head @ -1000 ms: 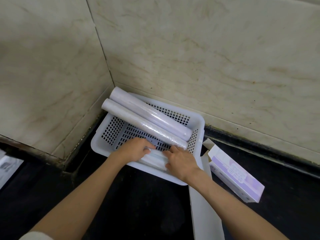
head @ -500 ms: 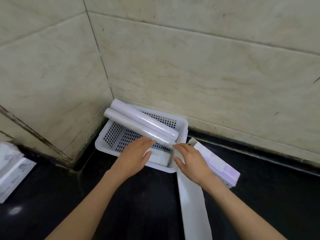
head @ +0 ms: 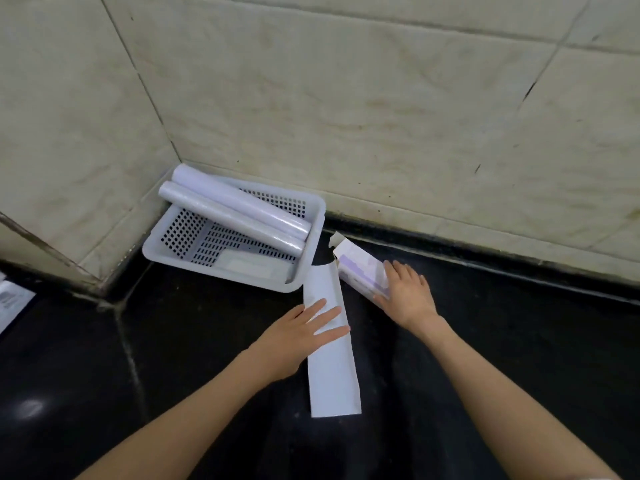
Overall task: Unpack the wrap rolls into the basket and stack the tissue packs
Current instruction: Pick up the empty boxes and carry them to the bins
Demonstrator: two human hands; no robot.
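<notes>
A white perforated basket [head: 173,251] sits in the corner of the dark counter. Two wrap rolls lie diagonally in it, the nearer roll [head: 228,218] beside the farther roll [head: 242,204]. A flat white pack [head: 247,265] lies on the basket's floor near its front wall. A long flat white box [head: 330,358] lies on the counter; my left hand [head: 298,336] rests on it with fingers straight. My right hand [head: 407,294] lies over a white and purple box [head: 356,266] with an open end flap, thumb at its near side.
Tiled walls meet behind the basket. A white printed pack [head: 10,301] shows at the left edge. Dark counter surface stretches to the right and toward me.
Both hands left the basket and came back toward me. The left now rests on the flat white box, the right on the purple box. The camera view pulled back.
</notes>
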